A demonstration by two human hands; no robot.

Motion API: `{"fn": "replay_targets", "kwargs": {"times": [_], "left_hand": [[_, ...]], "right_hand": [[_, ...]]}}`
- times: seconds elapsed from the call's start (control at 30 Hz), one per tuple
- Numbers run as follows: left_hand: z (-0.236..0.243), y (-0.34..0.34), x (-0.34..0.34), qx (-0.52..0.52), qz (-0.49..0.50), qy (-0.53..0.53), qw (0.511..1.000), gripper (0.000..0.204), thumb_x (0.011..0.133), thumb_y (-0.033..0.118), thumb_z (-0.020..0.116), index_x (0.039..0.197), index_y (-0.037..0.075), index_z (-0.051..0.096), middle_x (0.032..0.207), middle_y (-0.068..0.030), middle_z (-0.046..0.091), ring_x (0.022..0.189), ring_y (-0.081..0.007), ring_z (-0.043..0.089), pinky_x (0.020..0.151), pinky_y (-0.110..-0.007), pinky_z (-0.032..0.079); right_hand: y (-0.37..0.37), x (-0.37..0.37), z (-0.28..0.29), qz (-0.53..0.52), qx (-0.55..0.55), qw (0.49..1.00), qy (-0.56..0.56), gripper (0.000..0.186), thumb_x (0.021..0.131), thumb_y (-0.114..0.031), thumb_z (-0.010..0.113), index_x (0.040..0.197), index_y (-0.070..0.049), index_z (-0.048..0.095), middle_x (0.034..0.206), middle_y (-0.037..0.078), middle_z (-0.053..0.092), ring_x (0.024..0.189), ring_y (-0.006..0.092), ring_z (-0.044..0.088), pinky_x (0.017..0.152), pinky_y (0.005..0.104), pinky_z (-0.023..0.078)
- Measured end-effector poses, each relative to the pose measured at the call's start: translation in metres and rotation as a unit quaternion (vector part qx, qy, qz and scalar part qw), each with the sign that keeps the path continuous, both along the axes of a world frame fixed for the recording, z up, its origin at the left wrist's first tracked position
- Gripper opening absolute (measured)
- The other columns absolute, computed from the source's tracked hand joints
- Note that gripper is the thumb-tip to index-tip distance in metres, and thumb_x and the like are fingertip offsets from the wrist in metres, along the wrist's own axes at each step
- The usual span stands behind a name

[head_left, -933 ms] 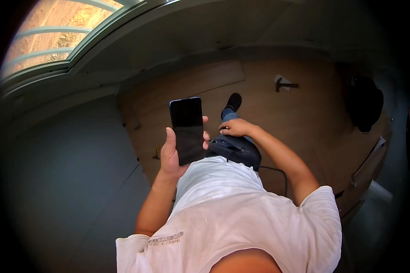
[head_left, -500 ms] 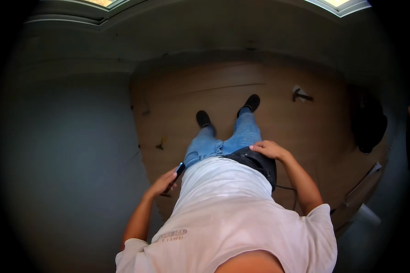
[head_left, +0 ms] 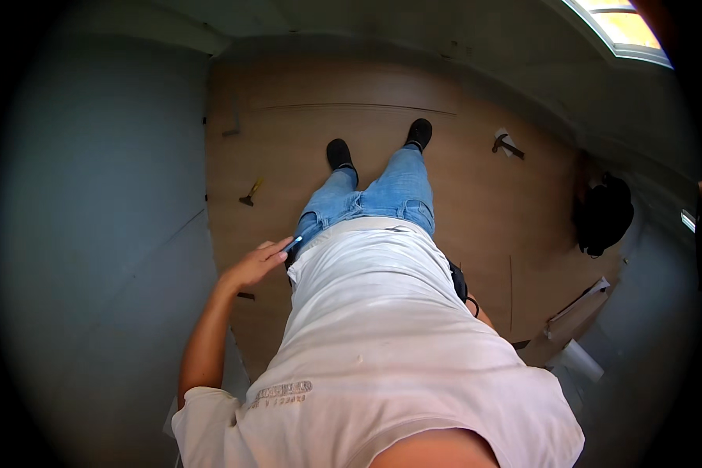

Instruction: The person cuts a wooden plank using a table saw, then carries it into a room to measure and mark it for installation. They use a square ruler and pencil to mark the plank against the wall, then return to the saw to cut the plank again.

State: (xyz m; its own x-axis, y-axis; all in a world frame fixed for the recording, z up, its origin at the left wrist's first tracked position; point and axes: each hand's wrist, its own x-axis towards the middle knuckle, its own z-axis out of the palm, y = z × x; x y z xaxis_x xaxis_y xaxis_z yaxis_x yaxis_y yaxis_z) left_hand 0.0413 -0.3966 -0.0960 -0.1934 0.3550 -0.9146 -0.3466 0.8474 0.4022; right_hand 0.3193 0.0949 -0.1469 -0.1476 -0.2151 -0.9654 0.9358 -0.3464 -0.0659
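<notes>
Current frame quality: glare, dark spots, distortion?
All head view: window glares, nearly washed out, upper right; corners fall to black; the dark bundle at right loses detail in dimness; floor bows at its far edge; phone in the left hand shows a bright glint.

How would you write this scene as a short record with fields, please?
Left hand: holding slim phone beside blue jeans
Right hand: out of sight
Clothing: white shirt, black shoes
Floor: wood-toned
Floor, left: yellow-handled tool
Floor, right: hammer over white sheet; black bag
</notes>
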Motion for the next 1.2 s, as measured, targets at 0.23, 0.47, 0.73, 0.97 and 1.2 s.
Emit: {"fn": "replay_targets", "kwargs": {"times": [0.23,0.47,0.73,0.97,1.2], "left_hand": [[-0.06,-0.059,0.001,0.001,-0.145,0.128,0.981,0.056,0.105,0.049,0.047,0.155,0.023,0.044,0.126,-0.0178,0.056,0.115,-0.0377,0.06,0.102,-0.041,0.046],[-0.101,-0.052,0.008,-0.042,-0.216,0.179,0.959,0.061,0.104,0.05,0.044,0.158,0.022,0.037,0.138,-0.0251,0.052,0.125,-0.0456,0.055,0.106,-0.049,0.045],[-0.138,-0.026,0.042,-0.235,-0.095,0.152,0.955,0.066,0.101,0.042,0.044,0.16,0.014,0.031,0.158,-0.0327,0.032,0.143,-0.0453,0.04,0.117,-0.048,0.036],[-0.099,0.013,0.009,0.02,-0.005,0.086,0.996,0.074,0.093,0.027,0.07,0.156,0.007,0.037,0.161,-0.0156,0.036,0.148,-0.0318,0.037,0.119,-0.036,0.032],[-0.152,0.072,0.003,-0.178,-0.046,0.146,0.972,0.08,0.086,0.042,0.076,0.151,0.008,0.045,0.148,-0.0216,0.05,0.135,-0.0383,0.05,0.11,-0.043,0.043]], "right_hand": [[-0.089,0.073,0.005,-0.015,0.044,0.998,0.043,0.034,0.099,-0.027,0.062,0.118,0.0,0.07,0.107,0.006,0.072,0.097,0.0142,0.065,0.086,0.0317,0.053],[-0.138,0.111,0.0,-0.019,0.042,0.998,0.051,0.03,0.098,-0.022,0.063,0.116,0.001,0.07,0.104,0.005,0.072,0.093,0.0139,0.065,0.084,0.0312,0.054],[-0.156,0.091,-0.045,0.01,0.008,0.995,0.096,0.026,0.097,-0.017,0.064,0.114,0.001,0.07,0.1,0.005,0.073,0.089,0.0136,0.066,0.082,0.0306,0.054],[-0.056,0.0,-0.137,0.092,0.036,0.986,0.137,0.022,0.095,-0.011,0.065,0.112,0.002,0.07,0.097,0.004,0.073,0.086,0.0134,0.067,0.081,0.0301,0.055],[0.037,-0.117,-0.266,0.168,0.136,0.97,0.111,0.022,0.096,-0.001,0.051,0.108,0.006,0.068,0.09,0.012,0.073,0.079,0.02,0.071,0.075,0.0331,0.058]]}}
